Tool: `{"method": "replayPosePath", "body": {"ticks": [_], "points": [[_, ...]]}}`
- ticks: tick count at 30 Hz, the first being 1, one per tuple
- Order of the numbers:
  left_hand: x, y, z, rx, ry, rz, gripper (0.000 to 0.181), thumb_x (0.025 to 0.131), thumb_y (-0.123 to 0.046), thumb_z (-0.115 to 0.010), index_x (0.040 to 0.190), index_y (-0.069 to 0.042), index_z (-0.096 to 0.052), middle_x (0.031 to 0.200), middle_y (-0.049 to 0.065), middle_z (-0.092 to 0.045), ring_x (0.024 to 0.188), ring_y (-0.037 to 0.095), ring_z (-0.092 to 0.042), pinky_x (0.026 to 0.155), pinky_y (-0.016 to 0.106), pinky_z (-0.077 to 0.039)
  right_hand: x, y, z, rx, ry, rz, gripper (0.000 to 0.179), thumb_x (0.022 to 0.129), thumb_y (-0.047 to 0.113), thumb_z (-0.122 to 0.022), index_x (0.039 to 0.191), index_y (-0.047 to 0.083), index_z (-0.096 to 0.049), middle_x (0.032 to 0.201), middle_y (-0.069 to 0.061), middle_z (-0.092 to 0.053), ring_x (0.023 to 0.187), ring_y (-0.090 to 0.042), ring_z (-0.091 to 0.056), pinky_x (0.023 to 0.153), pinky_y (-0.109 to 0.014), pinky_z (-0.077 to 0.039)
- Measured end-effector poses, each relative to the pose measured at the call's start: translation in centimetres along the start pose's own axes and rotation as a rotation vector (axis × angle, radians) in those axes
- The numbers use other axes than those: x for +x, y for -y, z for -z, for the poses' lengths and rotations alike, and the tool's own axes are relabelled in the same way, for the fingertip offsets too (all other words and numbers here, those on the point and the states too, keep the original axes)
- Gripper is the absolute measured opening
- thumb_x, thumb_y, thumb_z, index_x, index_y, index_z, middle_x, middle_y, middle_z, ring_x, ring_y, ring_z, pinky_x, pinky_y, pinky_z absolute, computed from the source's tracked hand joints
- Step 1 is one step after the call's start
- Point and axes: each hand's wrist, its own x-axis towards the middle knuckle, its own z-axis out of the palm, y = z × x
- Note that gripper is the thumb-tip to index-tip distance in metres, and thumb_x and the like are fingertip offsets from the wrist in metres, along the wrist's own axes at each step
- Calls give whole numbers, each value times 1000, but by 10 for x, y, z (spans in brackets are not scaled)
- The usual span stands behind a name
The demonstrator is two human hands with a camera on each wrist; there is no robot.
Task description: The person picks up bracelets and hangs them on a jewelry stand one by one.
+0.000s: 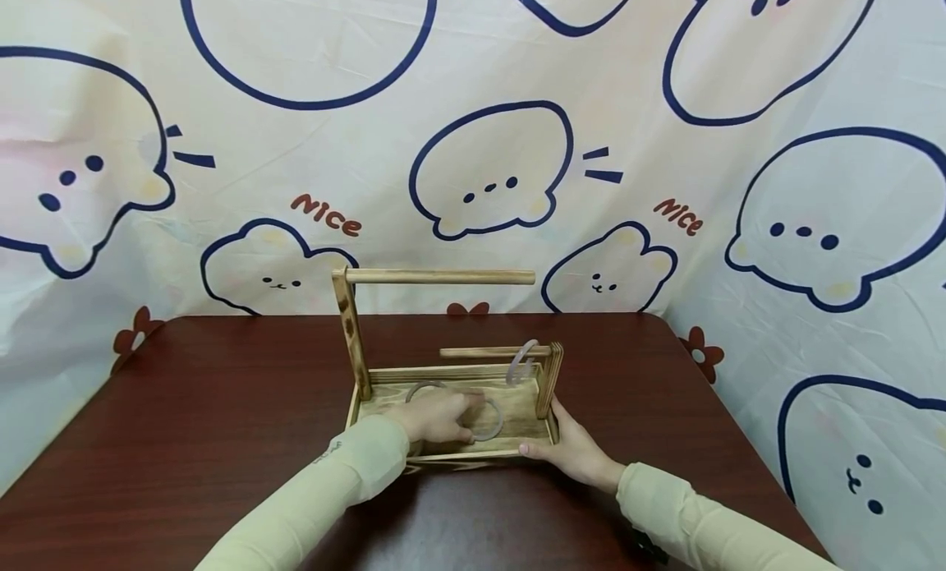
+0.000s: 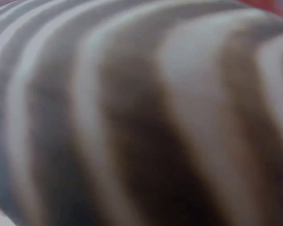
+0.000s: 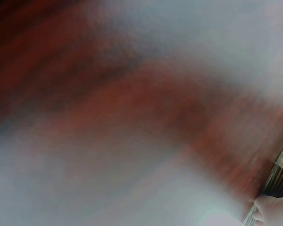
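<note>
A wooden jewelry stand (image 1: 543, 398) with a tray base and two crossbars stands on the table. With the thumb at its front edge and fingers along its right end, my right hand (image 1: 580, 452) grips the tray; part of this hand (image 3: 276, 209) shows in the right wrist view. My left hand (image 1: 439, 416) reaches down into the tray, its fingertips at a pale, clear bangle (image 1: 500, 423) and covering its left side; I cannot tell whether they pinch it. Behind that wrist lies a greyish bangle (image 1: 423, 384), partly hidden. Another translucent bangle (image 1: 515, 366) hangs on the lower crossbar.
The taller crossbar (image 1: 443, 277) rises on a post (image 1: 349, 333) at the stand's left. A dark red-brown table (image 1: 222, 439) lies beneath, backed by a cartoon-printed cloth (image 1: 384, 168). Blurred stripes fill the left wrist view.
</note>
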Motion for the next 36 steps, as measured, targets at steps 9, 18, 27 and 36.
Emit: {"method": "replayPosePath", "body": {"ticks": [9, 18, 27, 36], "points": [[7, -6, -1, -78, 49, 38, 76, 76, -34, -73, 139, -10, -40, 142, 4, -43, 117, 24, -52, 99, 37, -40, 0, 0, 0, 5, 7, -3, 111, 71, 45, -74, 148, 9, -3, 152, -16, -15, 138, -34, -18, 107, -54, -24], [14, -9, -2, -125, 111, 35, 76, 77, -23, -72, 142, -8, -35, 146, 6, -36, 130, 21, -39, 107, 34, -32, -1, 1, 1, 2, 6, -4, 110, 73, 42, -75, 148, 8, -3, 152, -17, -15, 138, -34, -18, 107, -54, -24], [11, -9, -3, -67, 94, 35, 68, 79, -25, -69, 140, -14, -40, 143, 2, -40, 129, 20, -41, 106, 34, -32, -3, 1, 1, 10, 8, -6, 109, 73, 41, -75, 148, 9, -2, 152, -16, -15, 138, -34, -18, 107, -54, -24], [10, -3, -4, -91, 16, 19, 65, 75, -30, -74, 132, -12, -50, 136, 3, -49, 124, 24, -46, 104, 42, -34, -2, 2, 2, 14, 15, 2, 109, 74, 39, -75, 148, 10, -1, 152, -15, -15, 138, -33, -18, 107, -53, -24]]}}
